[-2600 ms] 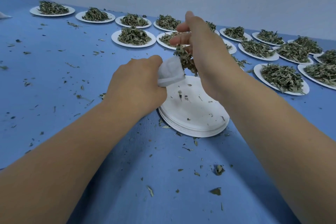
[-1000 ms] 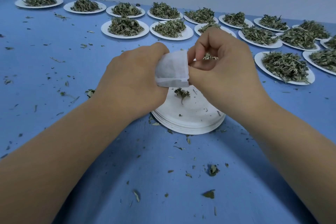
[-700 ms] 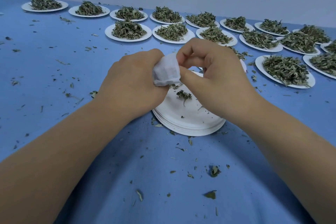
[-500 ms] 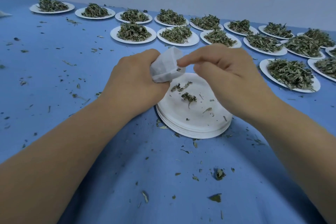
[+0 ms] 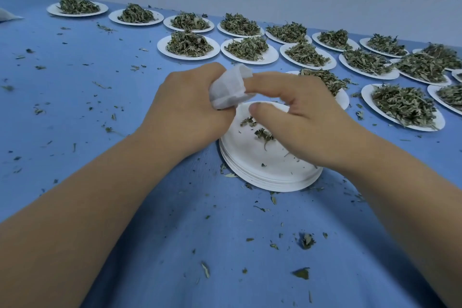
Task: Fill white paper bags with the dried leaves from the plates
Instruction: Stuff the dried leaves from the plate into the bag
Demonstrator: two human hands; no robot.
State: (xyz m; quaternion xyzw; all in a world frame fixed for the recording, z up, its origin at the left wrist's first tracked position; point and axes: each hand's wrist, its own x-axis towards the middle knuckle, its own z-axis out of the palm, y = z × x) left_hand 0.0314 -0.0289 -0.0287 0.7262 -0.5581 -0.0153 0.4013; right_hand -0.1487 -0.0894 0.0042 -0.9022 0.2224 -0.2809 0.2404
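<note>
Left hand [image 5: 185, 112] grips white paper bag [image 5: 228, 90]; right hand [image 5: 305, 120] forefinger straight, touching bag mouth.

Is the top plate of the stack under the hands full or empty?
Nearly empty: the top plate shows bare white, with only a few leaf scraps on it.

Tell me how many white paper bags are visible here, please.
1: the white paper bag, held in the left hand near the stack of plates. A pale thing at the picture's far left edge may be another; I cannot tell.
</note>
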